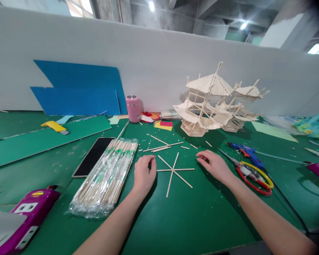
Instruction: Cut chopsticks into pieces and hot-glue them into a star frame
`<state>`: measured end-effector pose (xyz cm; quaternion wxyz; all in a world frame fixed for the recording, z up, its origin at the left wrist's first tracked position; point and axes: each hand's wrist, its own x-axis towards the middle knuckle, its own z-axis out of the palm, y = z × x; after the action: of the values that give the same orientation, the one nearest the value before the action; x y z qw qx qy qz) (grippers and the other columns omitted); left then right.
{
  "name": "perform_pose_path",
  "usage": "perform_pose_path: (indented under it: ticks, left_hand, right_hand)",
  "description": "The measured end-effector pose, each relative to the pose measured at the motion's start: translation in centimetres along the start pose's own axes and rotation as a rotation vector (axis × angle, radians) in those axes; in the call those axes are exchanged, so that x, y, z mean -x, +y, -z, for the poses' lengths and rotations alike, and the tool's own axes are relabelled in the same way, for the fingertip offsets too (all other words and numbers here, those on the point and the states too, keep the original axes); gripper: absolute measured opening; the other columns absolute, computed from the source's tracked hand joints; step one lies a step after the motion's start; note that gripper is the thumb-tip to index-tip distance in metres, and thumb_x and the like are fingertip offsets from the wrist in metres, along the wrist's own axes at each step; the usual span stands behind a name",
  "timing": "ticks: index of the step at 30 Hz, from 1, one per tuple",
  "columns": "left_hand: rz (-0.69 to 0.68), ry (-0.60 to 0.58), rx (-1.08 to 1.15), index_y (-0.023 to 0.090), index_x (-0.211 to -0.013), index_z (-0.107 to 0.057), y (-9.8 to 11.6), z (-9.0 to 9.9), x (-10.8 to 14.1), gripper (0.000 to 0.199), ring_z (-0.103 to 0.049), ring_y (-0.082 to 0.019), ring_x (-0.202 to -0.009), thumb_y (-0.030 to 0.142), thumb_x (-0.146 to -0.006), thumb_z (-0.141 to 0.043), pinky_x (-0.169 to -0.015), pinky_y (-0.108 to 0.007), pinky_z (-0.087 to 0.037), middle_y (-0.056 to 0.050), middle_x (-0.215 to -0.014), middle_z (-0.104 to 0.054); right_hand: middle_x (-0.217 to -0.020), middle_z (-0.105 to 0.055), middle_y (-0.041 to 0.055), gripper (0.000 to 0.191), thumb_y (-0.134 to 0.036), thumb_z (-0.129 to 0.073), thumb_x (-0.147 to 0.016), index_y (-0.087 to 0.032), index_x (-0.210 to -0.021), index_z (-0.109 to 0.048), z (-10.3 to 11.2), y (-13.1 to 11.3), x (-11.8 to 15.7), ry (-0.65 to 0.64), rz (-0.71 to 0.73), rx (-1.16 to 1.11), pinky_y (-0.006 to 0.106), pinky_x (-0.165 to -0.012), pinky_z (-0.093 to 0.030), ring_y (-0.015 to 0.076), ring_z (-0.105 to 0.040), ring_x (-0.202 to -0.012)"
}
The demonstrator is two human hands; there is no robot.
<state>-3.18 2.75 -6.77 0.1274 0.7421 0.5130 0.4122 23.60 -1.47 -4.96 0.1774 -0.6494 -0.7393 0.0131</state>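
Three thin wooden sticks (174,170) lie crossed in a star shape on the green table (191,219). My left hand (144,174) rests just left of the star with curled fingers near a stick's end. My right hand (214,165) rests palm down just right of it, fingertips near the horizontal stick's tip. Neither hand holds anything. A plastic-wrapped bundle of sticks (107,175) lies left of my left hand. A wooden stick-built pavilion model (210,104) stands at the back.
A phone (93,156) lies beside the bundle. Red-and-yellow scissors (251,173) and a blue glue gun (247,153) lie to the right. A pink cup (133,108), blue sheets (79,88), a yellow cutter (54,126) and a purple power strip (23,219) are around.
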Motion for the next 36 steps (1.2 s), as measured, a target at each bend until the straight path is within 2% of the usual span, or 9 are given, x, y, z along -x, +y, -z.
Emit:
perform_pose_path:
  ticks: [3, 6, 11, 17, 21, 24, 28, 32, 36]
  left_hand:
    - [-0.016, -0.008, -0.004, 0.017, -0.08, -0.057, -0.1, 0.0, 0.0, 0.017, -0.055, -0.018, -0.073, 0.023, -0.08, -0.041, -0.068, -0.031, -0.043, -0.004, -0.075, -0.061]
    - [-0.026, -0.017, -0.008, 0.017, -0.078, -0.057, 0.0, 0.1, 0.0, 0.018, -0.055, -0.018, -0.072, 0.024, -0.079, -0.041, -0.067, -0.031, -0.043, -0.004, -0.073, -0.06]
    - [-0.027, -0.038, -0.009, 0.018, -0.075, -0.057, 0.4, 0.2, -0.1, 0.018, -0.054, -0.017, -0.068, 0.024, -0.079, -0.041, -0.064, -0.03, -0.042, -0.003, -0.068, -0.059]
    - [-0.017, -0.075, 0.004, 0.019, -0.074, -0.056, 0.5, 0.3, -0.1, 0.017, -0.053, -0.017, -0.066, 0.025, -0.079, -0.041, -0.063, -0.029, -0.041, -0.002, -0.066, -0.057]
    - [-0.008, -0.084, 0.013, 0.019, -0.074, -0.056, 0.5, 0.3, -0.1, 0.017, -0.053, -0.017, -0.066, 0.026, -0.08, -0.042, -0.062, -0.029, -0.041, -0.002, -0.067, -0.058]
    - [-0.003, -0.087, 0.027, 0.019, -0.075, -0.055, 0.4, 0.3, -0.1, 0.017, -0.053, -0.017, -0.067, 0.027, -0.08, -0.041, -0.063, -0.029, -0.041, -0.002, -0.068, -0.058]
    - [0.011, -0.093, 0.049, 0.019, -0.076, -0.056, 0.3, 0.2, -0.1, 0.018, -0.054, -0.017, -0.067, 0.028, -0.081, -0.041, -0.063, -0.029, -0.042, -0.003, -0.069, -0.058]
    - [0.037, -0.105, 0.061, 0.02, -0.077, -0.056, 0.2, 0.2, -0.1, 0.017, -0.054, -0.016, -0.066, 0.029, -0.081, -0.042, -0.062, -0.029, -0.042, -0.002, -0.069, -0.057]
    - [0.058, -0.112, 0.061, 0.02, -0.078, -0.056, 0.1, 0.1, 0.0, 0.016, -0.054, -0.016, -0.067, 0.028, -0.081, -0.043, -0.062, -0.028, -0.042, -0.001, -0.07, -0.057]
  right_hand:
    - [-0.085, -0.063, -0.0001, 0.015, -0.026, -0.049, -0.082, -0.024, -0.087, -0.062, -0.4, -1.7, -1.5, -0.076, 0.212, -0.005, 0.022, -0.064, -0.042, 0.0125, -0.058, -0.078]
    - [-0.08, -0.063, 0.0004, 0.018, -0.024, -0.048, -0.083, -0.024, -0.081, -0.065, -0.6, -2.4, -2.7, -0.12, 0.365, 0.03, 0.022, -0.061, -0.039, 0.0125, -0.057, -0.075]
    - [-0.076, -0.062, 0.0022, 0.025, -0.021, -0.041, -0.086, -0.021, -0.076, -0.064, -0.8, -2.4, -3.6, -0.141, 0.526, 0.108, 0.024, -0.059, -0.035, 0.0129, -0.054, -0.07]
    - [-0.072, -0.059, 0.004, 0.021, -0.018, -0.042, -0.085, -0.019, -0.073, -0.06, -0.6, -2.4, -4.4, -0.186, 0.656, 0.165, 0.026, -0.059, -0.033, 0.0148, -0.048, -0.068]
    - [-0.073, -0.058, 0.0047, 0.021, -0.018, -0.041, -0.085, -0.018, -0.074, -0.059, -1.0, -2.6, -5.1, -0.195, 0.654, 0.154, 0.027, -0.061, -0.034, 0.0152, -0.048, -0.068]
    - [-0.073, -0.058, 0.004, 0.024, -0.019, -0.037, -0.087, -0.018, -0.075, -0.058, -1.3, -2.5, -5.3, -0.182, 0.586, 0.121, 0.025, -0.061, -0.036, 0.0142, -0.05, -0.069]
    - [-0.074, -0.058, 0.0024, 0.022, -0.022, -0.037, -0.087, -0.019, -0.078, -0.057, -1.1, -1.9, -4.7, -0.182, 0.485, 0.067, 0.023, -0.059, -0.038, 0.0128, -0.053, -0.07]
    - [-0.075, -0.059, 0.0002, 0.015, -0.026, -0.044, -0.085, -0.021, -0.077, -0.056, -1.0, -1.8, -4.0, -0.222, 0.473, 0.037, 0.022, -0.058, -0.038, 0.0122, -0.053, -0.069]
    - [-0.073, -0.057, 0.003, 0.017, -0.022, -0.042, -0.085, -0.02, -0.074, -0.054, -1.8, -2.4, -3.9, -0.213, 0.452, 0.083, 0.026, -0.059, -0.036, 0.0154, -0.05, -0.07]
